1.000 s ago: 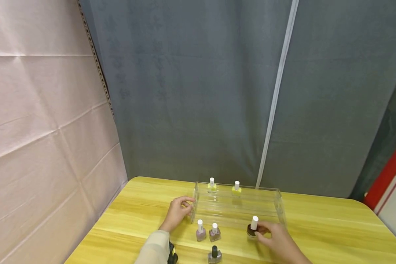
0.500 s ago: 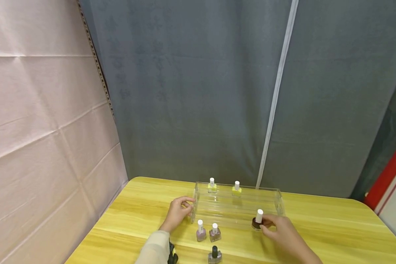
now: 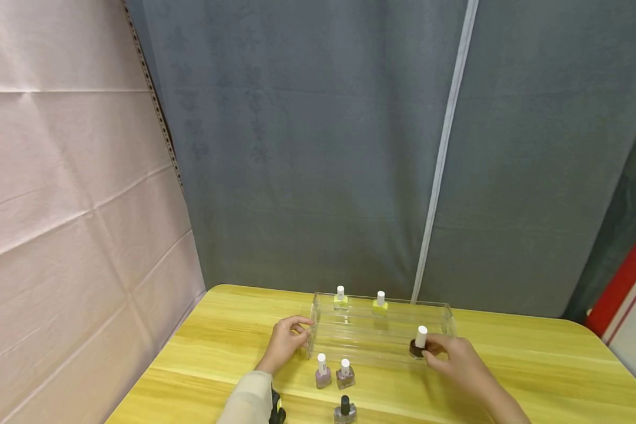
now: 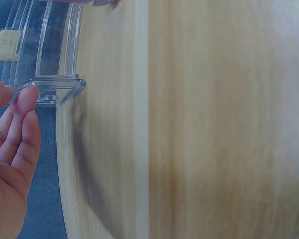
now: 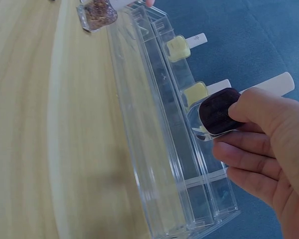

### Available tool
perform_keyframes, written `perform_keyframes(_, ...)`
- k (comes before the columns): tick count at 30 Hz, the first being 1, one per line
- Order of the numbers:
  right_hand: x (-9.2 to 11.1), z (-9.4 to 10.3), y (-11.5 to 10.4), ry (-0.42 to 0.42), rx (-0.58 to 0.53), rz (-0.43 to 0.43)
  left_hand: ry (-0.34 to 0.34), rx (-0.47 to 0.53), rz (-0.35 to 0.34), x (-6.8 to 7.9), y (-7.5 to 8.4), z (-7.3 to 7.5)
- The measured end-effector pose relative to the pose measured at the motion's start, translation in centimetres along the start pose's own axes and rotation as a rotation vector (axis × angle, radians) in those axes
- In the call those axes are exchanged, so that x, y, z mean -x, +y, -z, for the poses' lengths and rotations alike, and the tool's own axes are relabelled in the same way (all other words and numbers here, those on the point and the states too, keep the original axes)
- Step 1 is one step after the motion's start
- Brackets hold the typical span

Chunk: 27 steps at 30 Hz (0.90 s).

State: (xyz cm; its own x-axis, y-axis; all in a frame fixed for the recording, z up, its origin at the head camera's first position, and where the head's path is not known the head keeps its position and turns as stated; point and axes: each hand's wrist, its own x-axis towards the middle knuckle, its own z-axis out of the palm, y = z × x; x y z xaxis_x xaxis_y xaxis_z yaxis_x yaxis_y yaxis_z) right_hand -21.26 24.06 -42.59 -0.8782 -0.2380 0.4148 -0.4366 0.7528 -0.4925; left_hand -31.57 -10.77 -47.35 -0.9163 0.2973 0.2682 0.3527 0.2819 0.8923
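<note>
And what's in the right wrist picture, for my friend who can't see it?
A right hand pinches a dark nail polish bottle with a white cap, by a clear rack. Two yellow bottles sit in the rack, and a glittery brown bottle shows at the top left.

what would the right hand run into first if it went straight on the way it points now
Probably the clear rack, met first by the dark bottle pinched in the right hand; I can't tell whether they already touch.

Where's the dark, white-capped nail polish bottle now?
Head view, right of centre: the bottle is pinched in the right hand, near the right end of the clear plastic rack.
</note>
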Motion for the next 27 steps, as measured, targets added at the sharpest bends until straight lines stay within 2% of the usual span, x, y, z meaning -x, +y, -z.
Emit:
perform_keyframes(7,-0.5,0.2,0.3,0.016,0.022,-0.008,-0.013,0.036,-0.007,0.9,3.1,0.3)
perform_keyframes(10,-0.9,0.4,0.5,0.009,0.017,-0.001,-0.015,0.028,-0.004,1.0,3.7,0.4)
perform_keyframes(20,-2.0,1.5,0.7,-0.038,-0.032,-0.081,-0.009,0.030,-0.002,1.2,3.6,0.4)
perform_keyframes(27,-2.5,1.7,1.0,-0.042,-0.004,-0.097,-0.014,0.012,-0.012,1.0,3.5,0.4)
